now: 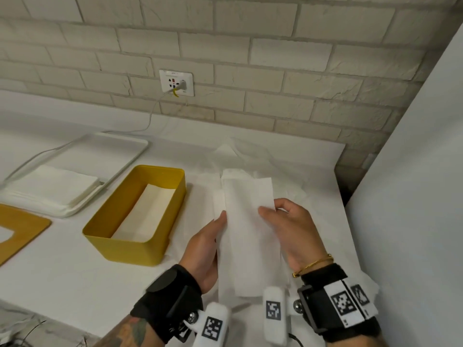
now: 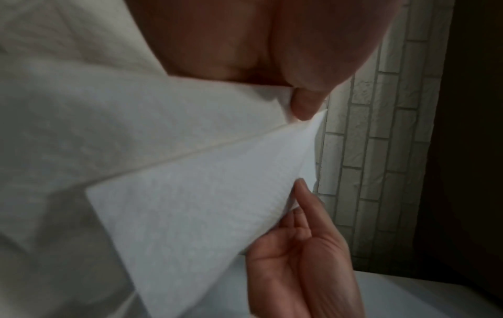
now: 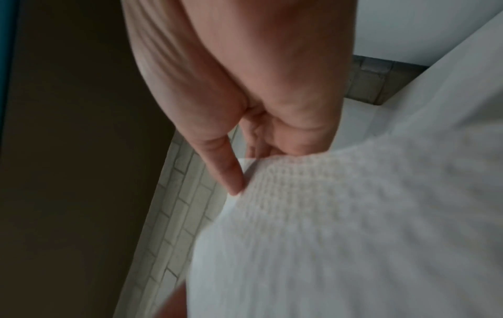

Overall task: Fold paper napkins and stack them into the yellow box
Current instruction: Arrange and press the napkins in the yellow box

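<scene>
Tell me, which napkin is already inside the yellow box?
The flat folded napkin lying on the yellow box's floor. The others sit stacked on the white tray or in both hands.

Left hand (image 1: 204,249) low centre in head view, palm turned inward, thumb stretched forward along left side of folded napkin (image 1: 248,234), fingers hidden beneath. Right hand (image 1: 293,229) opposite, pinching napkin's right edge between thumb on top and fingers below. Both wrists strapped with black bands carrying white marker blocks; gold bracelet on right wrist. Left forearm tattooed. Right wrist view blurred: index finger (image 3: 226,170) points straight along napkin edge, other fingers seemingly curled.
</scene>
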The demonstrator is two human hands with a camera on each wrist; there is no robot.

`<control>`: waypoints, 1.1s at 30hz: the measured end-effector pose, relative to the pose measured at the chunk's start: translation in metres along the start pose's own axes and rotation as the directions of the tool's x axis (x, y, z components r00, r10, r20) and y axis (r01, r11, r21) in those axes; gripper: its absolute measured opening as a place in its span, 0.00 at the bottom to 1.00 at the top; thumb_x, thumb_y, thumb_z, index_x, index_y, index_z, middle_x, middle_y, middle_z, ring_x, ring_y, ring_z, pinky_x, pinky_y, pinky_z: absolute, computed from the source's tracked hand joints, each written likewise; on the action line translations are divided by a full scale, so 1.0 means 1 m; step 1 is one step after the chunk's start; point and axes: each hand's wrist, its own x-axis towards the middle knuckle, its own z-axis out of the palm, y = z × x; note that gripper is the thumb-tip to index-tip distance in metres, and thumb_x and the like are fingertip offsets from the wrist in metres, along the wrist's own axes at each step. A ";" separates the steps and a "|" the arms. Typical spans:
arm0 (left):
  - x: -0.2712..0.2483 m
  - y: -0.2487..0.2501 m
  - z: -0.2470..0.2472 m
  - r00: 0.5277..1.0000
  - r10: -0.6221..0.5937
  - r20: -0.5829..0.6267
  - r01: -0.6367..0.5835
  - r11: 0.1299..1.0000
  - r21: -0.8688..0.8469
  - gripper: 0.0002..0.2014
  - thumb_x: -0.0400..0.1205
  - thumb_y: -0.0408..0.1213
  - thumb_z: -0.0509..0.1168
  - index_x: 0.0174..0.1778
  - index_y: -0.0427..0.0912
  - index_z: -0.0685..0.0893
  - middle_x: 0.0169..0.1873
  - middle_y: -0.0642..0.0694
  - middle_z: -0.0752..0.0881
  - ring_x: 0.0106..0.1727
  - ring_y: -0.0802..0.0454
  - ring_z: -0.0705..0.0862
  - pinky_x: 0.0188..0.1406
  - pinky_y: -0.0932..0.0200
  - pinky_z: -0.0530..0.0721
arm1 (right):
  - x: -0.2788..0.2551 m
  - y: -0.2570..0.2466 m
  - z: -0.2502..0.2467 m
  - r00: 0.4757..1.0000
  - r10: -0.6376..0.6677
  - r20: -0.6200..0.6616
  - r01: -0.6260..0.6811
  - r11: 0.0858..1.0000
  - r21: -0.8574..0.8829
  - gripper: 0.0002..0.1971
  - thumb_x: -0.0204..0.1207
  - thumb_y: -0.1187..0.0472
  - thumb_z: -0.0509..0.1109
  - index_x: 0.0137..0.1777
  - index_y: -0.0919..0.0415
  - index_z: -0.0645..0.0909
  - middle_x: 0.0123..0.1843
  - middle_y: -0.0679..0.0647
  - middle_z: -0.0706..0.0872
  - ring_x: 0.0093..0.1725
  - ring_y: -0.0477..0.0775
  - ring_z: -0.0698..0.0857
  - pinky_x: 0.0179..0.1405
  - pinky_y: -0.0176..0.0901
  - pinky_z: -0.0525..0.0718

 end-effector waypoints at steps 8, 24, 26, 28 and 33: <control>0.005 -0.007 -0.007 0.999 -0.039 0.019 0.040 0.999 -0.032 0.20 0.90 0.48 0.58 0.71 0.40 0.85 0.63 0.37 0.90 0.65 0.40 0.89 0.71 0.41 0.81 | 0.006 0.012 -0.014 0.952 0.263 0.156 -0.290 0.938 0.190 0.27 0.70 0.49 0.81 0.66 0.60 0.84 0.59 0.58 0.92 0.58 0.57 0.92 0.55 0.46 0.88; 0.017 0.008 -0.016 0.999 0.039 -0.011 -0.039 0.999 -0.033 0.19 0.91 0.47 0.58 0.74 0.44 0.81 0.62 0.41 0.91 0.63 0.43 0.90 0.65 0.44 0.84 | -0.009 -0.026 -0.033 0.969 -0.183 0.163 0.068 0.840 0.539 0.12 0.74 0.62 0.70 0.57 0.58 0.84 0.53 0.56 0.93 0.48 0.51 0.92 0.39 0.43 0.91; 0.015 0.007 -0.011 1.000 0.018 0.003 -0.018 0.999 -0.035 0.21 0.90 0.49 0.57 0.74 0.42 0.82 0.63 0.40 0.90 0.63 0.42 0.90 0.65 0.44 0.84 | -0.007 -0.021 -0.022 0.972 -0.173 0.162 0.079 0.881 0.465 0.13 0.75 0.62 0.71 0.59 0.59 0.84 0.54 0.58 0.93 0.50 0.54 0.92 0.45 0.46 0.92; 0.014 0.005 -0.007 1.000 -0.006 0.024 0.007 0.999 -0.038 0.23 0.90 0.52 0.55 0.73 0.41 0.82 0.63 0.38 0.90 0.65 0.41 0.89 0.66 0.42 0.83 | -0.003 -0.009 -0.010 0.986 -0.121 0.116 0.080 0.948 0.309 0.10 0.79 0.63 0.72 0.60 0.60 0.84 0.52 0.61 0.94 0.52 0.59 0.92 0.50 0.51 0.90; 0.012 0.000 -0.006 0.999 0.017 0.032 -0.017 1.000 -0.014 0.27 0.91 0.57 0.51 0.73 0.43 0.83 0.65 0.39 0.89 0.67 0.42 0.88 0.72 0.42 0.80 | 0.010 0.023 0.004 0.997 -0.072 0.025 0.070 0.996 0.058 0.09 0.82 0.61 0.74 0.60 0.58 0.85 0.50 0.56 0.95 0.57 0.60 0.92 0.67 0.64 0.86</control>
